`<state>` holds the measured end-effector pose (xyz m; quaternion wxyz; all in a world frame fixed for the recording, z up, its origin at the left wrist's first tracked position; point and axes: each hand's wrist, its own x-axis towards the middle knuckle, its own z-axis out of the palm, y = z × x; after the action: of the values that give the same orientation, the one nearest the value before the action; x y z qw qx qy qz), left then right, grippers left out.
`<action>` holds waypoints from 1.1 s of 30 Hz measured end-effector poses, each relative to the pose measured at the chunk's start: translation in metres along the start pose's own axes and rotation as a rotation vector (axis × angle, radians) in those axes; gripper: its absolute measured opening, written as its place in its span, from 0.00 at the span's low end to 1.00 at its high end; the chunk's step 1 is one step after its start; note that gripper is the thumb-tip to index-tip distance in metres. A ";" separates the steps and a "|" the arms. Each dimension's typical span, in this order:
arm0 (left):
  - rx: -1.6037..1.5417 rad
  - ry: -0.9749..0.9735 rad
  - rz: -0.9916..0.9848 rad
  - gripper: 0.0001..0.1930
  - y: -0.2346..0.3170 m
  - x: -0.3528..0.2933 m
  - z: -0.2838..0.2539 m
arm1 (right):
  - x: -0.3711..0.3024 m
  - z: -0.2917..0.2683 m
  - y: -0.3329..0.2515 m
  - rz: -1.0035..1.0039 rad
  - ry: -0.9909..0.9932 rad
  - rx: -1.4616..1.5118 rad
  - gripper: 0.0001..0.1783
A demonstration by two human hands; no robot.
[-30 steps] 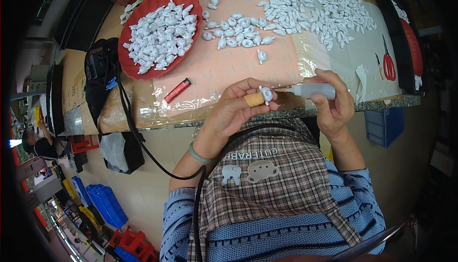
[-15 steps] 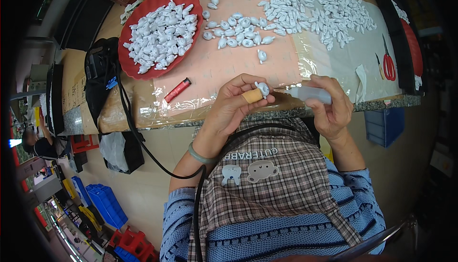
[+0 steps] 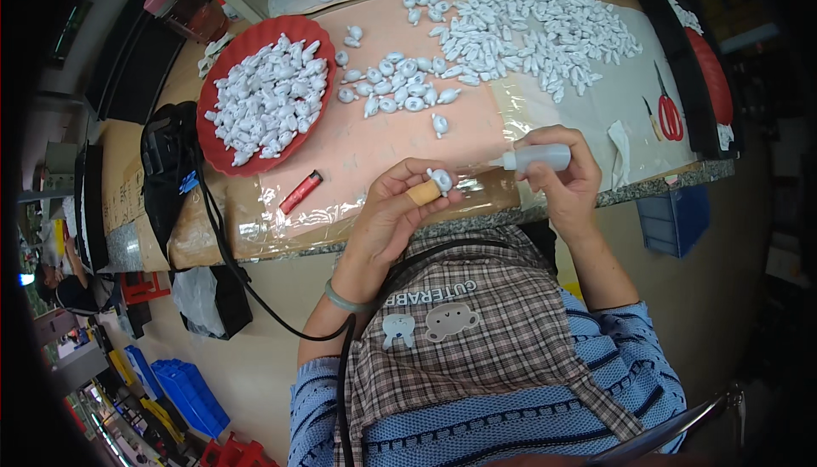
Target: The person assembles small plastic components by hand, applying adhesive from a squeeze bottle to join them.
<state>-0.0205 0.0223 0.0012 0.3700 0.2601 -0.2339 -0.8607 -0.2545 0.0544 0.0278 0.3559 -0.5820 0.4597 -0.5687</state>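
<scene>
The right hand (image 3: 568, 182), gripping the glue bottle (image 3: 534, 158), has drawn back toward 3 o'clock from the white piece (image 3: 441, 180) pinched in the left hand's (image 3: 393, 216) fingers, suggesting gluing is done.

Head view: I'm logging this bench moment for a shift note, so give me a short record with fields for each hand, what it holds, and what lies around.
left hand: pinches a small white piece at the fingertips; a tan cover sits on one finger
right hand: holds a small white squeeze bottle, nozzle aimed toward the piece
gap: nozzle tip close to the piece, contact unclear
table: pink top under clear film
red tray: heaped with white pieces
loose pieces: spread at the far right
red scissors: right edge
red lighter: near the tray
</scene>
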 end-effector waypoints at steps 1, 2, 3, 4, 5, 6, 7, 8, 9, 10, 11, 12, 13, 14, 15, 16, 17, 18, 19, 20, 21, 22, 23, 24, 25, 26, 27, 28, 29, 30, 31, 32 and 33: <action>0.003 0.034 0.001 0.12 0.000 -0.002 0.001 | 0.002 -0.001 0.001 0.115 0.035 0.158 0.15; 0.005 0.068 0.002 0.12 0.001 -0.002 0.000 | 0.004 -0.004 0.001 0.101 0.046 0.140 0.15; 0.031 0.041 -0.001 0.12 0.001 -0.003 -0.002 | 0.003 -0.006 0.000 0.227 0.048 0.192 0.15; 0.031 0.020 -0.002 0.12 0.001 -0.002 -0.003 | 0.003 -0.009 0.002 0.354 0.049 0.247 0.15; 0.036 0.025 -0.005 0.12 0.001 -0.001 -0.004 | 0.003 -0.015 0.008 0.374 0.020 0.252 0.17; 0.042 0.035 -0.006 0.12 0.001 -0.002 -0.004 | 0.002 -0.019 0.014 0.365 0.027 0.244 0.17; 0.038 0.033 -0.008 0.12 0.001 -0.002 -0.004 | 0.002 -0.024 0.020 0.417 0.004 0.234 0.18; 0.039 0.023 -0.008 0.12 0.001 -0.001 -0.002 | 0.002 -0.028 0.022 0.471 -0.019 0.224 0.18; 0.026 0.041 -0.010 0.13 0.001 -0.001 -0.001 | 0.003 -0.031 0.023 0.466 -0.014 0.220 0.18; 0.012 0.060 -0.012 0.13 0.001 0.000 0.000 | 0.004 -0.033 0.023 0.510 -0.007 0.280 0.18; 0.013 0.055 -0.013 0.13 0.001 0.001 0.000 | 0.005 -0.035 0.023 0.554 0.001 0.341 0.18; 0.011 0.052 -0.014 0.13 0.001 0.001 0.000 | 0.006 -0.039 0.026 0.552 0.003 0.339 0.18; 0.009 0.049 -0.015 0.13 0.001 0.002 0.000 | 0.008 -0.045 0.030 0.503 0.028 0.248 0.17; 0.010 0.046 -0.016 0.13 0.001 0.002 0.001 | 0.010 -0.049 0.032 0.454 0.053 0.157 0.16; 0.009 0.051 -0.016 0.13 0.001 0.002 0.000 | 0.018 -0.047 0.029 0.442 0.180 0.054 0.13; 0.008 0.054 -0.017 0.13 0.001 0.002 0.001 | 0.025 -0.054 0.032 0.441 0.180 0.053 0.13; 0.007 0.053 -0.015 0.13 0.001 0.002 0.000 | 0.032 -0.064 0.037 0.400 0.181 -0.093 0.11; 0.011 0.053 -0.014 0.13 0.000 0.002 0.000 | 0.039 -0.073 0.041 0.359 0.180 -0.237 0.09; 0.016 0.051 -0.015 0.13 0.000 0.002 0.000 | 0.046 -0.078 0.044 0.359 0.181 -0.238 0.09; 0.016 0.050 -0.015 0.13 0.000 0.002 0.000 | 0.052 -0.082 0.046 0.236 0.210 -0.395 0.07; 0.013 0.049 -0.015 0.13 0.000 0.002 0.000 | 0.057 -0.084 0.048 0.111 0.235 -0.548 0.06; 0.011 0.048 -0.015 0.13 0.000 0.002 -0.001 | 0.061 -0.084 0.050 0.110 0.234 -0.549 0.06; 0.010 0.048 -0.015 0.13 0.000 0.002 -0.001 | 0.063 -0.085 0.051 0.072 0.211 -0.629 0.06; 0.008 0.043 -0.014 0.13 0.000 0.002 -0.002 | 0.065 -0.085 0.053 0.033 0.186 -0.709 0.07; 0.005 0.038 -0.014 0.13 0.000 0.002 -0.002 | 0.067 -0.085 0.053 0.032 0.184 -0.710 0.07; 0.003 0.039 -0.014 0.13 0.000 0.002 -0.003 | 0.068 -0.084 0.053 0.050 0.164 -0.799 0.09; 0.003 0.040 -0.014 0.13 0.000 0.002 -0.003 | 0.068 -0.083 0.054 0.067 0.143 -0.886 0.11; 0.003 0.041 -0.015 0.13 0.000 0.001 -0.003 | 0.068 -0.080 0.053 0.068 0.141 -0.884 0.11; 0.003 0.044 -0.015 0.13 0.000 0.001 -0.004 | 0.068 -0.077 0.051 0.051 0.127 -0.927 0.12; 0.001 0.041 -0.014 0.13 0.000 0.000 -0.004 | 0.068 -0.074 0.050 0.033 0.112 -0.971 0.13; 0.000 0.039 -0.014 0.14 0.000 0.000 -0.005 | 0.069 -0.072 0.049 0.034 0.107 -0.968 0.13; -0.001 0.045 -0.013 0.14 -0.001 0.000 -0.005 | 0.069 -0.070 0.049 0.051 0.107 -0.968 0.14; -0.001 0.045 -0.010 0.14 -0.001 -0.001 -0.006 | 0.069 -0.066 0.049 0.068 0.102 -0.964 0.15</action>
<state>-0.0165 0.0225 -0.0038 0.3711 0.2802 -0.2236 -0.8566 -0.3313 -0.0196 0.0117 0.0412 -0.6364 0.7065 -0.3070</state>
